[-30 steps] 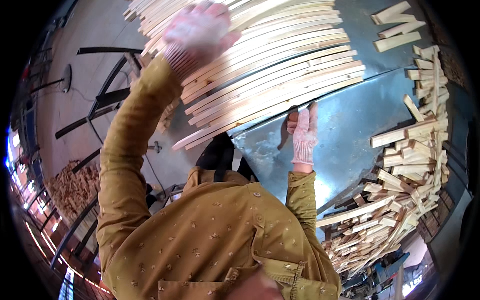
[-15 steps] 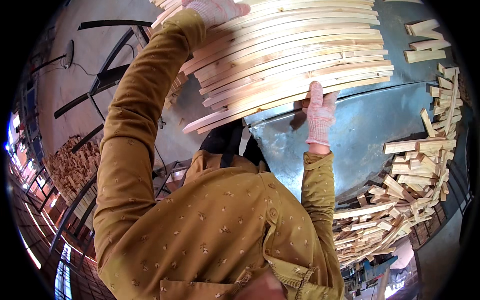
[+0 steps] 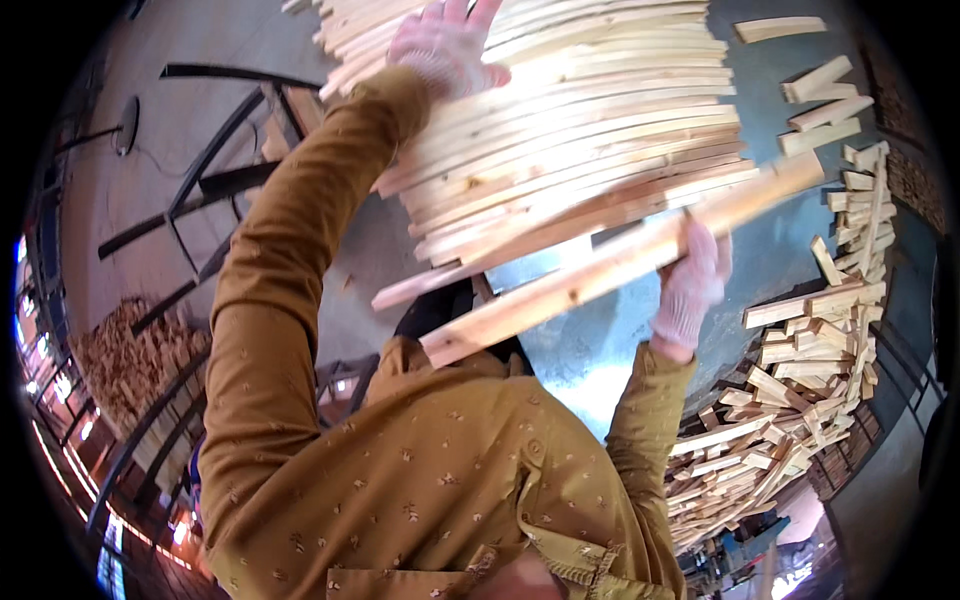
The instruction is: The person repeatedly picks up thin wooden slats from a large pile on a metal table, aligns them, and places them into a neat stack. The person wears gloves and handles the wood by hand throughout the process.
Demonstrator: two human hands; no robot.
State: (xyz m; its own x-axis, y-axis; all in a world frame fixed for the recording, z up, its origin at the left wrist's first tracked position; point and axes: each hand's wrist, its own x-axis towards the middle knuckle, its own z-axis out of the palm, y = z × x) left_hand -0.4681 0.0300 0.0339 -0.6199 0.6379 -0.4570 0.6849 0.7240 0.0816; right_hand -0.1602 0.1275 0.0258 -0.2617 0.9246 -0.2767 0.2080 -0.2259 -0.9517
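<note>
Long pale wooden strips lie side by side in a wide row across a grey metal table. My left hand, in a pinkish knit glove, rests spread on the strips near the far left of the row. In my gloved right hand is one wooden strip, gripped toward its right end. It is tilted, its left end close to my chest and its right end farther away. Another strip juts out past the row's near left side.
Several short wood pieces lie on the table at the far right. A large heap of wood offcuts curves along the right side. Dark metal frame bars stand at left, with a stack of wood beyond them.
My right hand has drawn the nearest strip away from the row, toward me and to the right. My left hand has shifted slightly right and nearer, its fingers now spread.
</note>
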